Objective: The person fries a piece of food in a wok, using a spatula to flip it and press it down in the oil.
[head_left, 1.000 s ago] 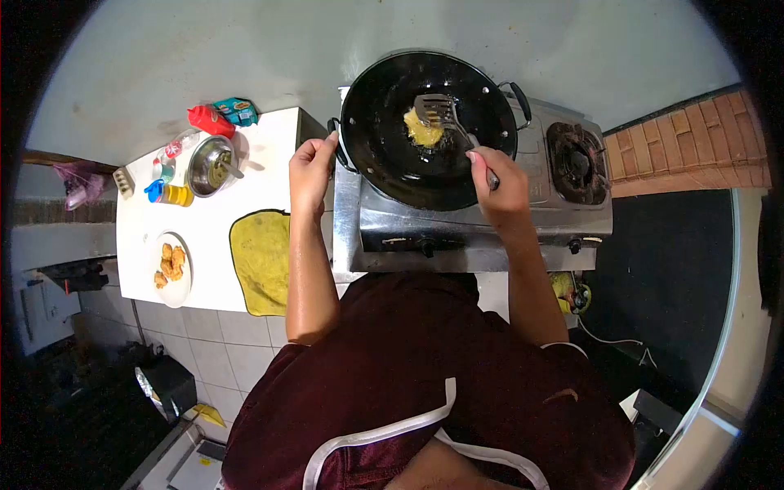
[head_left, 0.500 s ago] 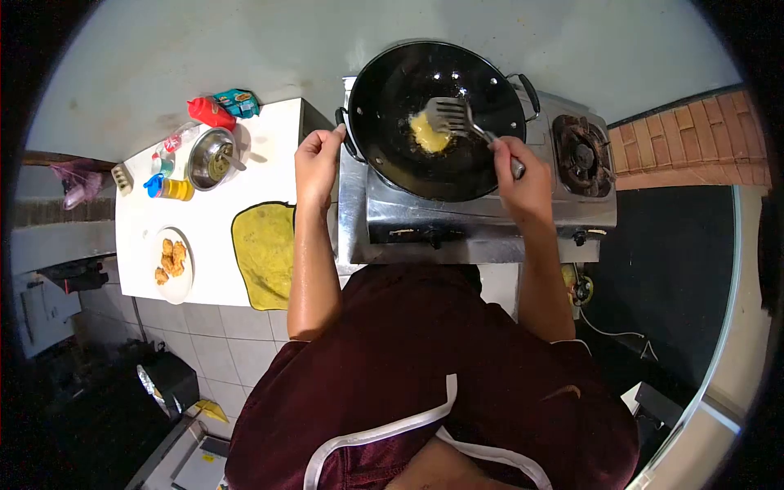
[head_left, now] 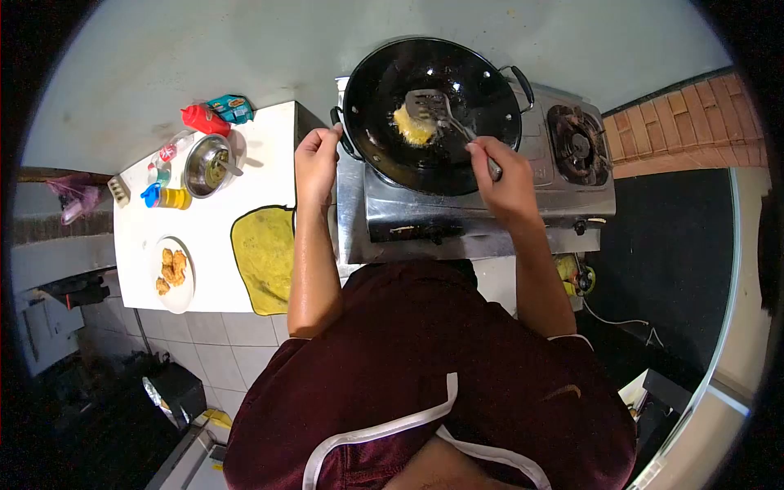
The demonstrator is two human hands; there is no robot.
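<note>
A black wok (head_left: pixel 482 86) sits on the steel gas stove (head_left: pixel 408 216). My left hand (head_left: pixel 317 167) is closed at the wok's left handle (head_left: pixel 336 121), with its thumb up against it and its fingers curled. In my right hand (head_left: pixel 508 181) is the handle of a slotted metal spatula (head_left: pixel 428 103), reaching in over the wok's right side. The spatula's flat head overlaps the upper edge of a yellow piece of food (head_left: pixel 413 131), which lies in bubbling oil near the wok's middle.
On the white table (head_left: pixel 212 220) to the left are a steel bowl (head_left: pixel 196 175) with a spoon, a yellow bottle (head_left: pixel 173 198), red and teal packets, a plate (head_left: pixel 186 298) of fried pieces and a yellow-green cloth (head_left: pixel 263 257). A second burner (head_left: pixel 580 145) stands at right.
My right hand and the spatula have shifted left across the wok. The yellow food has slid left too. My left hand stays at the handle, and the view has tilted slightly.
</note>
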